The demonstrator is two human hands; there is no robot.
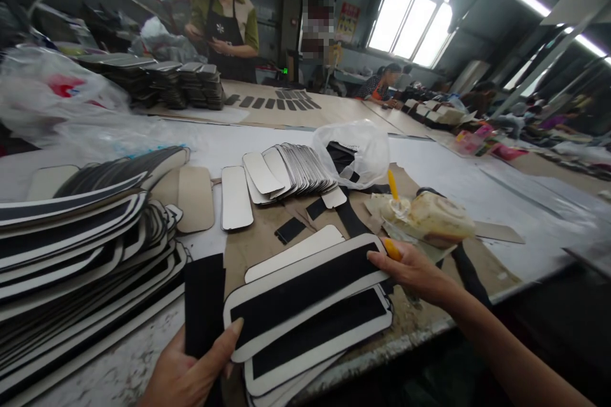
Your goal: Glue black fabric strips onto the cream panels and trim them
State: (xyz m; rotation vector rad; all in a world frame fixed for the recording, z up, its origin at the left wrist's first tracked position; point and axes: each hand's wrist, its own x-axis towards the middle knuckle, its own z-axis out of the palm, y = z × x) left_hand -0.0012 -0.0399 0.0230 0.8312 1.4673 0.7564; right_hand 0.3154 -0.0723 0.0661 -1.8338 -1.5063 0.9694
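- left fingers (223, 346) pinch the left end of a long white round-cornered panel with a black rectangular facing (305, 289), thumb on top; a loose matte-black rectangular strip (204, 305) stands out of the same hand.
- right fingers (384, 262) grip the panel's right end, a yellow handle (392, 249) tucked in with them.
- panel sits tilted over a similar white-bordered black panel (319, 346) on the surface (415, 159); cannot tell if they touch.
- my judgement: pull evenly from both ends so the facing stays flat and its white border even.
- keep the handle's hidden tip off the white; thumb only the edges.
- hold the strip clear, lest it catch underneath.
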